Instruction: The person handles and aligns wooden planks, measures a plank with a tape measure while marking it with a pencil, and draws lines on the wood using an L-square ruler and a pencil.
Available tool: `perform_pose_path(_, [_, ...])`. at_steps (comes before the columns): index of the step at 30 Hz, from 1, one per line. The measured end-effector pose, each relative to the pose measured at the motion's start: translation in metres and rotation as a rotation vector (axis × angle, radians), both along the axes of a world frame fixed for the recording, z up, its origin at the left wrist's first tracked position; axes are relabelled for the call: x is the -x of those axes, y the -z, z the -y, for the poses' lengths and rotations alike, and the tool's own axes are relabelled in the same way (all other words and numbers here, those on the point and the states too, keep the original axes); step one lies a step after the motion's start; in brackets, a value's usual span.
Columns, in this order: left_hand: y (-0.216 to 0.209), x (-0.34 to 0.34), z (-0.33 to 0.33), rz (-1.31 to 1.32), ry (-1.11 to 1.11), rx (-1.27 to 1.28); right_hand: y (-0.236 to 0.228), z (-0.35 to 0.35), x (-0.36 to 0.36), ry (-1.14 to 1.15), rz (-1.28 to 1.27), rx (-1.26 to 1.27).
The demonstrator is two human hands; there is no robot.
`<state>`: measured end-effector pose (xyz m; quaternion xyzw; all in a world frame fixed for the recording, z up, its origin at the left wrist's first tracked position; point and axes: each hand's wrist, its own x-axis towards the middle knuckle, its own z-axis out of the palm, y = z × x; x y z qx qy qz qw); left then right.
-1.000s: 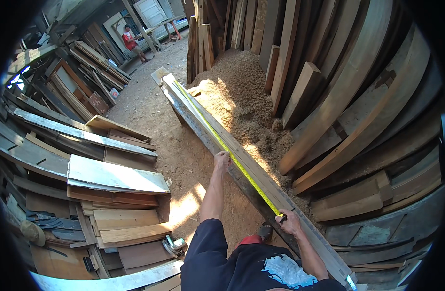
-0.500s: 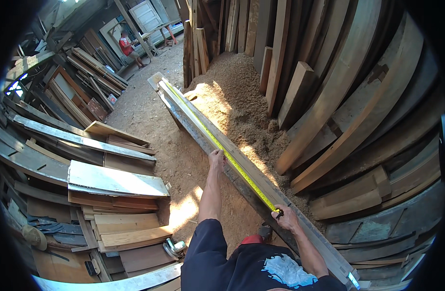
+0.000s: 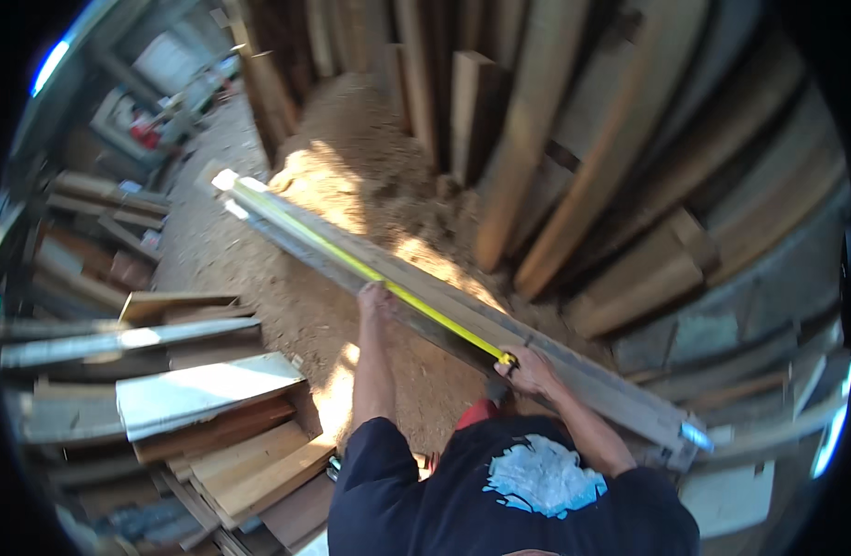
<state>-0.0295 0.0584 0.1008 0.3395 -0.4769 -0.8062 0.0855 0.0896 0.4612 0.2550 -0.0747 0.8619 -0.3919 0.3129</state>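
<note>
A long wooden plank [image 3: 444, 298] runs slantwise across the view, from the far left to the near right. Along it stretches a yellow tape measure [image 3: 448, 324], its blade drawn out nearly to the plank's far end. My right hand [image 3: 531, 372] is closed around the dark and yellow case at the near end of the blade. Farther up, my left hand [image 3: 376, 300] has its fingers closed at the blade's edge, beside the plank; motion blur softens the finger detail.
Tall boards [image 3: 620, 130] lean along the right side. A sawdust heap [image 3: 351, 139] lies beyond the plank. Stacked boards, topped by a white one [image 3: 208, 394], fill the left. A person in red [image 3: 145, 132] is far off at the upper left, blurred.
The view has swung, so the plank and tape appear shifted left and lie flatter across the picture. Both hands keep their hold on the tape measure.
</note>
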Motion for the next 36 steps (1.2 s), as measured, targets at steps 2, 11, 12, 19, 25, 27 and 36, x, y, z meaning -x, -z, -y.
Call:
perform_pose_path(2, [-0.010, -0.002, -0.042, 0.105, 0.058, 0.022, 0.021, -0.030, -0.008, 0.061, 0.022, 0.012])
perform_pose_path(11, [0.023, -0.066, -0.172, 0.217, 0.349, -0.052, 0.045, -0.230, -0.122, 0.370, 0.078, -0.169])
perform_pose_path(12, [0.024, -0.074, -0.186, 0.228, 0.360, -0.043, 0.043, -0.257, -0.140, 0.386, 0.101, -0.170])
perform_pose_path(19, [0.042, -0.112, -0.268, 0.328, 0.366, -0.049, 0.095, -0.414, -0.247, 0.519, -0.113, -0.242])
perform_pose_path(25, [0.045, -0.121, -0.333, 0.318, 0.291, -0.040, 0.107, -0.502, -0.280, 0.542, -0.205, -0.342])
perform_pose_path(27, [0.043, -0.124, -0.346, 0.294, 0.292, 0.091, 0.110, -0.516, -0.285, 0.551, -0.268, -0.347])
perform_pose_path(36, [0.033, -0.131, -0.358, 0.298, 0.256, 0.151, 0.118, -0.531, -0.295, 0.553, -0.262, -0.297])
